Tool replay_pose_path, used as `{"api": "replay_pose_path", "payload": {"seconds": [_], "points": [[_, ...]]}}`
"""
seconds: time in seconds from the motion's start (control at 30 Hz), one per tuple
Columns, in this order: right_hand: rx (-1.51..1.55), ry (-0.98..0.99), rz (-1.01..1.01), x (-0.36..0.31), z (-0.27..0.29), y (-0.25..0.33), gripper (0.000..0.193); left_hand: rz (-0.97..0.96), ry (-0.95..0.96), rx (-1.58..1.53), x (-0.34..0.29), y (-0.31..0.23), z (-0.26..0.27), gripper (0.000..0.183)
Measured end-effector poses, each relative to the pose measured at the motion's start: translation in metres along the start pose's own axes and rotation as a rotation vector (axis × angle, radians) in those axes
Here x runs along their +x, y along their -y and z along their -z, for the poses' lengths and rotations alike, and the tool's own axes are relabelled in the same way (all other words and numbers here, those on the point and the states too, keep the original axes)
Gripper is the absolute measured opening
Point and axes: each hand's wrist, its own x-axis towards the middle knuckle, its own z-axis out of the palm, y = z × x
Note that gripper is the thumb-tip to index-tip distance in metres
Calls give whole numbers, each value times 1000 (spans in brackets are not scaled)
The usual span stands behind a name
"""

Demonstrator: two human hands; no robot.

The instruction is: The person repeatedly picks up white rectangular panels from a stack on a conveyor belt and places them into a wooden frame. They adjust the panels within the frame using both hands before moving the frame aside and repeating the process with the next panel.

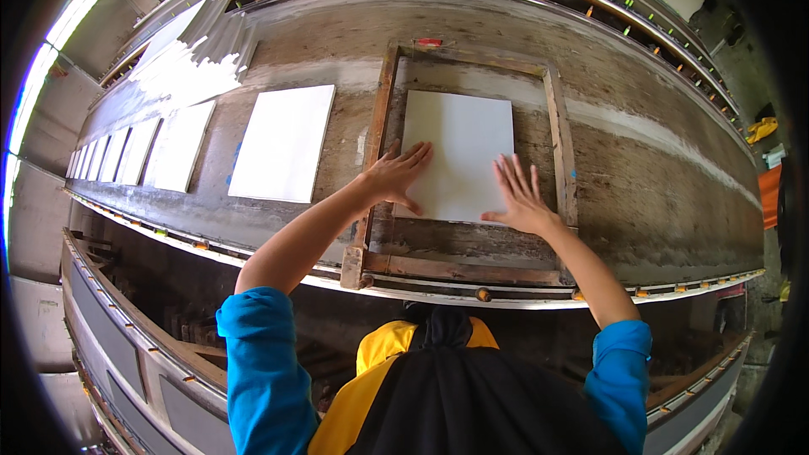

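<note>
resting within the frame (556, 135) at the near edge of the tabletop (657, 194), the sheet (463, 160) has left hand (396, 174) and right hand (526, 202) spread over its sides, gripping nothing; leftward sheets (282, 143) seem laid, this one unfinished.

a plain white rectangular sheet (460, 147) lies flat on the bench (657, 211) inside a brown wooden frame (558, 135).

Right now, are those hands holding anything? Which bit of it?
Nothing looks held: the left grip and right grip are spread open at opposite side edges of the white sheet.
</note>
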Motion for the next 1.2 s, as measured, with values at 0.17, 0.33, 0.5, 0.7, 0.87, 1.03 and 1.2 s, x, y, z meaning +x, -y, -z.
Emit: {"api": "replay_pose_path", "payload": {"seconds": [0.17,0.33,0.5,0.7,0.87,1.03,1.2], "points": [[3,25,-35,-13,11,-10,107,0,10,70,1,-5,4,126],[-14,-31,-45,-12,4,5,100,101,-362,-147,5,-29,-30,92],[49,-351,2,22,-10,20,77,283,-549,-222,51,-50,-28,70],[129,-532,91,93,5,10,66,408,-705,-286,104,-24,-18,66],[265,-593,177,138,16,-10,65,407,-744,-292,137,2,-10,62],[387,-625,182,163,15,-26,64,405,-748,-336,150,17,-3,66],[354,-714,-91,163,-4,-43,69,649,-827,-210,137,13,-13,75]]}}
